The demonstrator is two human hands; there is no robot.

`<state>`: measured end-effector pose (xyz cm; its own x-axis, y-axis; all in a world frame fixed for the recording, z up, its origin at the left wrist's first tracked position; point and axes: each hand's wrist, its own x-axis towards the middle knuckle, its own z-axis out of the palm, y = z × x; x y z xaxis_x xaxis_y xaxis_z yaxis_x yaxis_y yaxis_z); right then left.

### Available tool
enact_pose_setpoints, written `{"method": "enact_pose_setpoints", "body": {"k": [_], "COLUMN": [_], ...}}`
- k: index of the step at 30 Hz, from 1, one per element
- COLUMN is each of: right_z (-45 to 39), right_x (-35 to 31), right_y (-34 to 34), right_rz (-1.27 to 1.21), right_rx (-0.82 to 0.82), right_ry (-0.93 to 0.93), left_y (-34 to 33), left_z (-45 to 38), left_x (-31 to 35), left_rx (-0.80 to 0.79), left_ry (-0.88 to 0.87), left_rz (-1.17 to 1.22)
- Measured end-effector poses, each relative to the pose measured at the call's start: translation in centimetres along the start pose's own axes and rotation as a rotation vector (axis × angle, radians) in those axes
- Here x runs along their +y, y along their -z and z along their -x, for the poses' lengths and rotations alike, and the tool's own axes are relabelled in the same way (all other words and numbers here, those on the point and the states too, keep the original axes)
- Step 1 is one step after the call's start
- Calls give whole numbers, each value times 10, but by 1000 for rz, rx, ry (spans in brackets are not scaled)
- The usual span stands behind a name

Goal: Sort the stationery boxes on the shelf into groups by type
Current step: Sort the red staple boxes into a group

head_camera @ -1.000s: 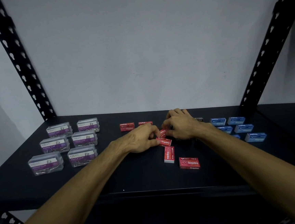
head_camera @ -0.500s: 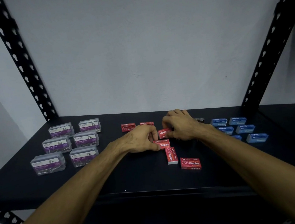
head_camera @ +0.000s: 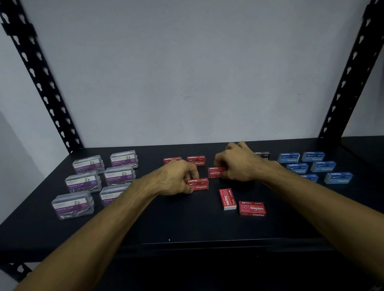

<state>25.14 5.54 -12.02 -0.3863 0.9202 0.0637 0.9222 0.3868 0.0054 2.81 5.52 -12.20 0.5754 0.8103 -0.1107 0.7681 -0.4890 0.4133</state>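
Red staples boxes lie in the middle of the black shelf (head_camera: 147, 230). My left hand (head_camera: 177, 179) grips one red box (head_camera: 199, 184) by its left end. My right hand (head_camera: 236, 162) holds another red box (head_camera: 214, 172) by its right end, just behind and to the right. Two red boxes (head_camera: 195, 160) sit at the back, partly hidden by my left hand. Two more red boxes lie nearer me, one turned lengthwise (head_camera: 227, 199) and one flat (head_camera: 252, 208).
Several clear paper clip boxes with purple labels (head_camera: 82, 181) stand in rows on the left. Several blue staples boxes (head_camera: 323, 166) are grouped on the right. A dark box (head_camera: 263, 155) lies behind my right wrist. Black perforated uprights (head_camera: 42, 88) frame the shelf; a white wall is behind.
My two hands have drawn apart, each with a red box: the left one slid left and nearer me, the right one stayed further back. The camera shifted slightly.
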Motion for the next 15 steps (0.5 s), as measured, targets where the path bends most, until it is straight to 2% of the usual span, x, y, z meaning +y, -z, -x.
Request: {"method": "enact_pose_setpoints", "body": {"k": [8,15], "right_z": [2,5], "right_x": [-9,-26], "right_y": [10,16], "right_rz": [-139,-127], "right_rx": [52,-25], "right_ry": [-23,23], "left_y": [-5,8], "left_z": [5,16], "left_x": [7,-2], "left_rx": [44,6], "left_ry": [-13,80], "left_rz": [-116,-209]}}
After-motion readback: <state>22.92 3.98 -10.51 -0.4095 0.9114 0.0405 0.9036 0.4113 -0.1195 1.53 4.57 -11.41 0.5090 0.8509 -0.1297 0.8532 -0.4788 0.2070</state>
